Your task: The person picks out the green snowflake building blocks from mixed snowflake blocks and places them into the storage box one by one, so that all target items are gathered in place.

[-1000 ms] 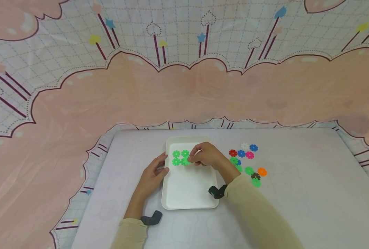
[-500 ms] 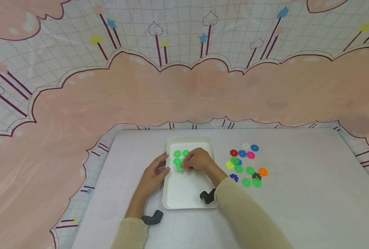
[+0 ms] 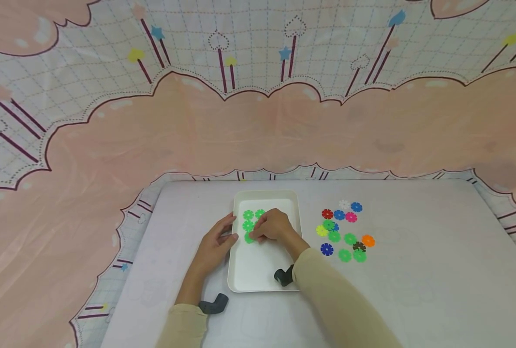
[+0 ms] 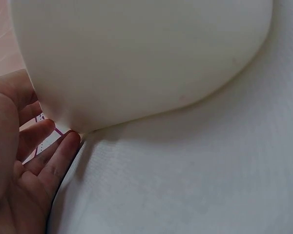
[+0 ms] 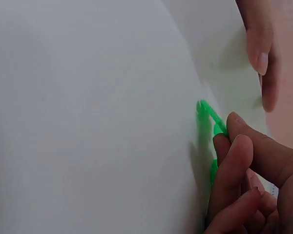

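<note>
In the head view my right hand [image 3: 272,226] is over the white tray [image 3: 264,275]. Its thumb and index finger pinch a green snowflake disc [image 5: 215,118], which stands tilted, its lower edge close to the tray floor in the right wrist view. Several green snowflake discs [image 3: 248,214] lie in rows toward the tray's far left; my fingers partly cover them. My left hand [image 3: 216,244] rests against the tray's left side, thumb and fingertips at the rim. The left wrist view shows those fingers [image 4: 63,151] extended along the tray edge, not curled round it.
Right of the tray lies a scatter of snowflake discs: red [image 3: 327,213], pink [image 3: 351,217], yellow [image 3: 322,230], orange [image 3: 368,240], dark blue [image 3: 327,249], and several green [image 3: 345,255]. A patterned curtain [image 3: 284,130] hangs behind the white table [image 3: 436,270].
My right hand has moved left and toward me over the tray, bringing a green disc to just below the left column. The left hand stays at the rim.
</note>
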Action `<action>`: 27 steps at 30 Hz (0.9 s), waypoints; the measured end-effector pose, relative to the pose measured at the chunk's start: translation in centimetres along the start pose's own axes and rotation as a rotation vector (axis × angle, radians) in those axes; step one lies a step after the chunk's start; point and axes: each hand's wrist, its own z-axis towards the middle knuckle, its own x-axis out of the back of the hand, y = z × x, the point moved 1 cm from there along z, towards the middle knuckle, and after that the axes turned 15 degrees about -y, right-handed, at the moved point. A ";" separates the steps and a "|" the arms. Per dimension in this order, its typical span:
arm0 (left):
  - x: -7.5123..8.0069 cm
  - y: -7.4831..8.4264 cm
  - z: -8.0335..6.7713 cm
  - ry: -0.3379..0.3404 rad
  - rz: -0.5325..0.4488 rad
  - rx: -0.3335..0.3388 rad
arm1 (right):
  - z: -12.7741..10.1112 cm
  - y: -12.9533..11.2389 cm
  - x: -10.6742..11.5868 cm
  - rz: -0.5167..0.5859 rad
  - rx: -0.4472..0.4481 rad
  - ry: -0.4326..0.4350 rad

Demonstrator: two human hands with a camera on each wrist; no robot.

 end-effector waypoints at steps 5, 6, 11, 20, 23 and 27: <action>-0.2 1.8 -0.4 -0.004 -0.010 0.034 | 0.1 0.2 -0.3 -0.014 -0.029 0.011; -0.2 2.3 -0.5 -0.006 -0.009 0.040 | 0.2 0.3 -0.4 -0.017 -0.033 0.014; -0.2 3.2 -0.7 -0.003 -0.011 0.029 | 0.3 0.7 -0.4 0.020 -0.047 0.020; -0.2 3.4 -0.7 -0.008 -0.014 0.038 | 0.5 0.9 -0.2 0.078 -0.061 0.004; -0.2 3.2 -0.6 -0.009 -0.008 0.038 | 0.5 0.9 -0.2 0.089 -0.051 0.006; -0.1 1.6 -0.3 -0.002 0.009 0.038 | 0.5 0.9 -0.4 0.097 -0.042 0.011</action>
